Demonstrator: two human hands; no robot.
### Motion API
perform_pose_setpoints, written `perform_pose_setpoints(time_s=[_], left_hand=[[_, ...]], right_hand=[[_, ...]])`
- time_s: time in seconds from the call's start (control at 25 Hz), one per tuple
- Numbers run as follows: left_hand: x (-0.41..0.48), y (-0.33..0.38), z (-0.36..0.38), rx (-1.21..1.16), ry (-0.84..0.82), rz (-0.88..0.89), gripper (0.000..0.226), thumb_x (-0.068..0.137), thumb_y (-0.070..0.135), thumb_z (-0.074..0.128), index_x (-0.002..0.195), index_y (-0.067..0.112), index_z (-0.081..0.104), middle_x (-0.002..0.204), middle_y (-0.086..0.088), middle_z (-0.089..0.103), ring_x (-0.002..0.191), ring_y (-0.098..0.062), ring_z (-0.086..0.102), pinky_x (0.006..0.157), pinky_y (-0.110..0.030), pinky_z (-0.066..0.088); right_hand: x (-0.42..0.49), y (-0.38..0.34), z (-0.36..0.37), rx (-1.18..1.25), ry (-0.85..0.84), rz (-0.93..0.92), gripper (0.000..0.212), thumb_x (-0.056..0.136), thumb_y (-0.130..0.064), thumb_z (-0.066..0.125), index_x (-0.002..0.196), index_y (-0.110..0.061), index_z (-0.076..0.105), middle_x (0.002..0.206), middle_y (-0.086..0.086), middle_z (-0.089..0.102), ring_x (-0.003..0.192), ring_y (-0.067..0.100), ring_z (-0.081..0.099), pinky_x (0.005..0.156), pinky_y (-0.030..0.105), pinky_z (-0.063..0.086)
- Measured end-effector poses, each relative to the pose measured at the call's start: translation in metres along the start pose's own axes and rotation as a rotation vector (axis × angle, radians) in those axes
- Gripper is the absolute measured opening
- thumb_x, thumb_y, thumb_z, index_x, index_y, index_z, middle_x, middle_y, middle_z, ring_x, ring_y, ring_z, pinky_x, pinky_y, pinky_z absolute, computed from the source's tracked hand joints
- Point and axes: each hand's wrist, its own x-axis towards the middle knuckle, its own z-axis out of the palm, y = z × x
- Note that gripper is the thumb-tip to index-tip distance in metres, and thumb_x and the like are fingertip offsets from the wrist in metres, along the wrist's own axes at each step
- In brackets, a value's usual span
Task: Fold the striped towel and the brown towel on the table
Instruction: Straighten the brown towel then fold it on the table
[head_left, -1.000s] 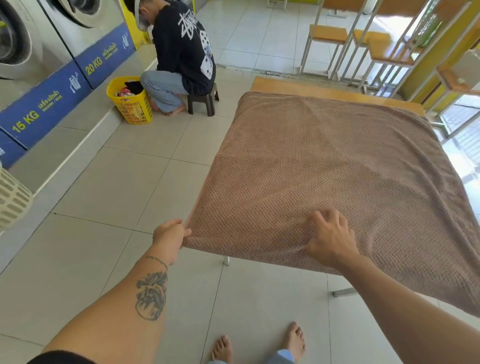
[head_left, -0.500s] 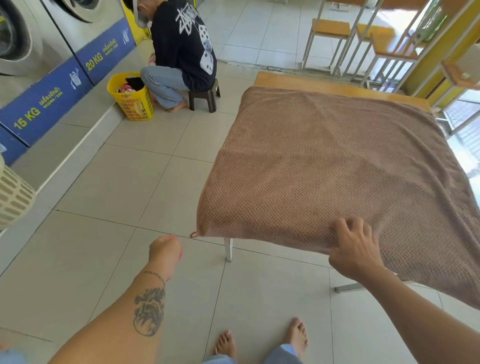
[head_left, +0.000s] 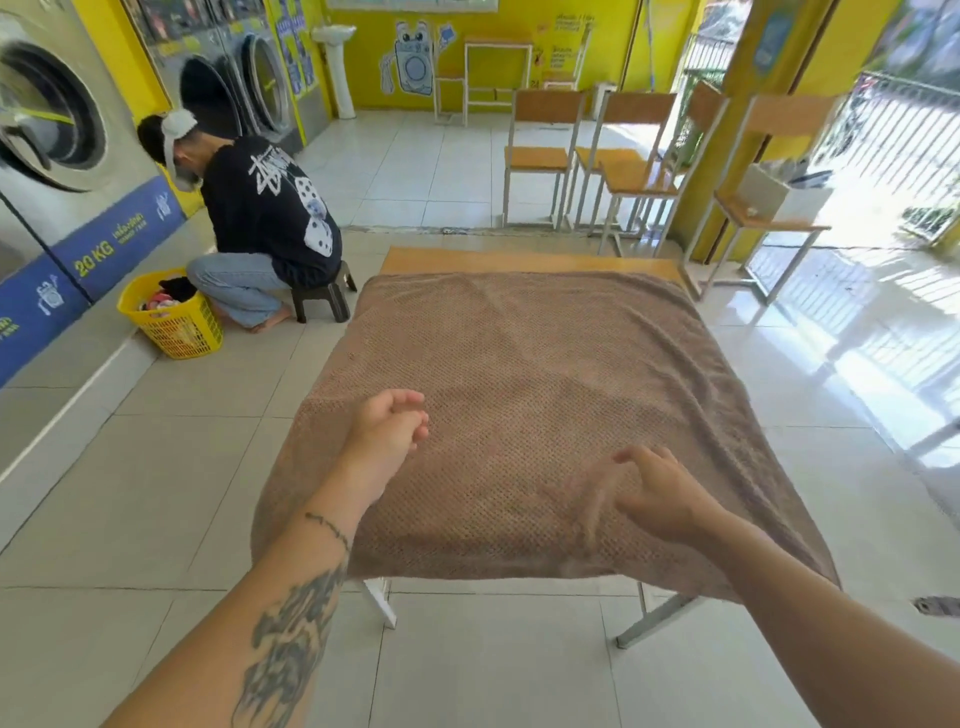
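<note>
Brown waffle-textured towel (head_left: 519, 364) spread flat over a wooden-topped table (head_left: 519, 260) with white metal legs; a bare strip of tabletop shows at 12 o'clock, and the towel's hem overhangs at 6 o'clock. Left hand (head_left: 387, 431), fingers loosely curled and holding nothing, hovers over the towel's 8 o'clock region. Right hand (head_left: 660, 499) lies on the cloth towards 5 o'clock, fingers bent down beside a raised, blurred ridge of towel; whether they pinch it cannot be told. Yellow slatted laundry basket (head_left: 171, 322) stands at 10 o'clock.
</note>
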Motion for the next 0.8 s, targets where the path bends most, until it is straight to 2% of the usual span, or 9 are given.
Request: perform_pose_setpoints(time_s=[0.16,0.28,0.32,0.4,0.48,0.64,0.8], left_hand=[[-0.001,0.046,0.123,0.095,-0.096,0.019,0.02,0.095,0.003,0.053,0.106,0.016,0.064,0.095,-0.009,0.069,0.079,-0.017,0.063,0.068,-0.032,0.052],[-0.007,0.072,0.214,0.124,-0.089,0.014,0.02,0.094,0.002,0.053,0.107,0.011,0.065,0.091,-0.009,0.068,0.078,-0.018,0.062,0.063,-0.031,0.049],[-0.01,0.081,0.245,0.116,-0.09,0.014,0.02,0.094,0.001,0.053,0.108,0.01,0.064,0.089,-0.009,0.067,0.077,-0.019,0.061,0.062,-0.03,0.048],[-0.012,0.098,0.293,0.108,-0.108,0.008,0.02,0.094,-0.001,0.052,0.107,0.009,0.063,0.089,-0.009,0.065,0.075,-0.018,0.06,0.06,-0.028,0.047],[-0.009,0.112,0.33,0.112,-0.11,0.001,0.019,0.095,0.0,0.051,0.106,0.01,0.064,0.091,-0.009,0.066,0.075,-0.016,0.061,0.059,-0.027,0.048],[0.036,0.134,0.395,0.103,-0.036,0.006,0.018,0.095,0.005,0.052,0.104,0.013,0.065,0.094,-0.008,0.067,0.077,-0.018,0.062,0.064,-0.031,0.049],[0.095,0.141,0.462,0.183,-0.055,0.0,0.019,0.093,0.006,0.05,0.102,0.017,0.064,0.097,-0.008,0.068,0.083,-0.019,0.064,0.07,-0.032,0.049]], right_hand=[[0.015,0.073,-0.078,0.071,0.015,-0.036,0.054,0.082,-0.024,0.06,0.135,-0.022,0.049,0.139,0.006,0.045,0.126,0.025,0.048,0.105,0.037,0.041],[0.022,0.124,-0.133,0.094,0.034,-0.118,0.043,0.086,-0.043,0.061,0.125,-0.025,0.055,0.13,-0.005,0.053,0.121,0.02,0.05,0.106,0.04,0.042],[0.024,0.144,-0.152,0.091,0.012,-0.136,0.043,0.088,-0.04,0.061,0.127,-0.024,0.054,0.129,-0.006,0.05,0.122,0.02,0.048,0.107,0.039,0.04],[0.036,0.176,-0.184,0.063,-0.013,-0.142,0.052,0.087,-0.03,0.061,0.137,-0.022,0.048,0.136,0.004,0.048,0.125,0.024,0.047,0.105,0.035,0.039],[0.052,0.202,-0.211,0.033,-0.018,-0.141,0.055,0.086,-0.029,0.06,0.139,-0.021,0.046,0.137,0.008,0.047,0.125,0.025,0.048,0.103,0.035,0.04],[0.105,0.242,-0.259,0.004,-0.038,-0.187,0.053,0.09,-0.023,0.059,0.14,-0.021,0.044,0.137,0.005,0.047,0.123,0.021,0.048,0.099,0.033,0.041],[0.166,0.28,-0.289,-0.025,-0.068,-0.2,0.05,0.091,-0.022,0.059,0.139,-0.023,0.045,0.136,0.003,0.048,0.122,0.02,0.048,0.1,0.032,0.041]])
